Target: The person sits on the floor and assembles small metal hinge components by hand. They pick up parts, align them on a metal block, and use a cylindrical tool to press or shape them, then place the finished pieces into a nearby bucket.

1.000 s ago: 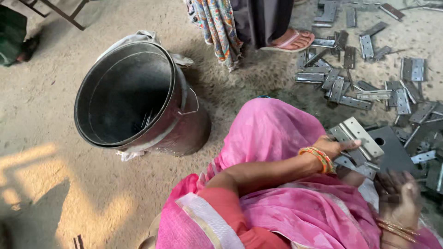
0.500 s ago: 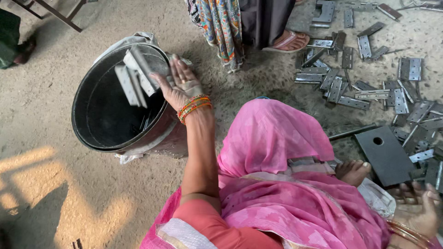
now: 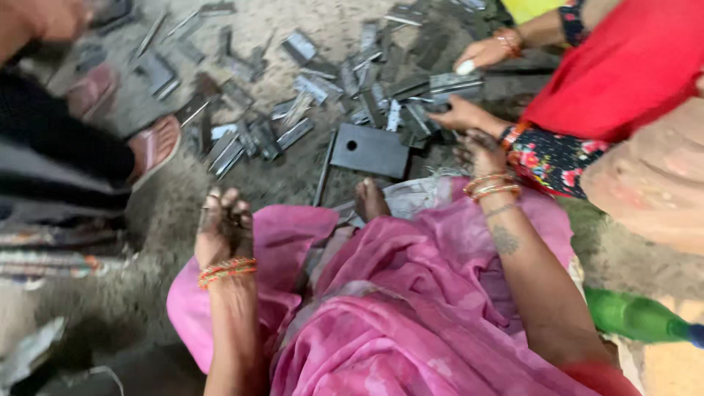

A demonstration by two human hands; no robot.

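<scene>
My left hand (image 3: 224,229), with orange bangles at the wrist, hovers over my pink-draped knee; its fingers are apart and hold nothing. My right hand (image 3: 478,152), also bangled, reaches out with spread, dirty fingers to the edge of a pile of grey metal pieces (image 3: 345,92) on the ground. A dark square metal plate with a hole (image 3: 370,150) lies just left of that hand. My bare foot (image 3: 370,199) sticks out below the plate.
A co-worker in red with a flowered sleeve has one hand (image 3: 456,114) in the pile next to my right hand and another hand (image 3: 480,53) farther back. A sandalled foot (image 3: 152,150) stands at left. A green bottle (image 3: 636,317) lies at lower right.
The view has swung right, away from the metal bucket, which is out of sight. My left hand has come back from over the bucket to my knee. My right hand has reached toward the pile.
</scene>
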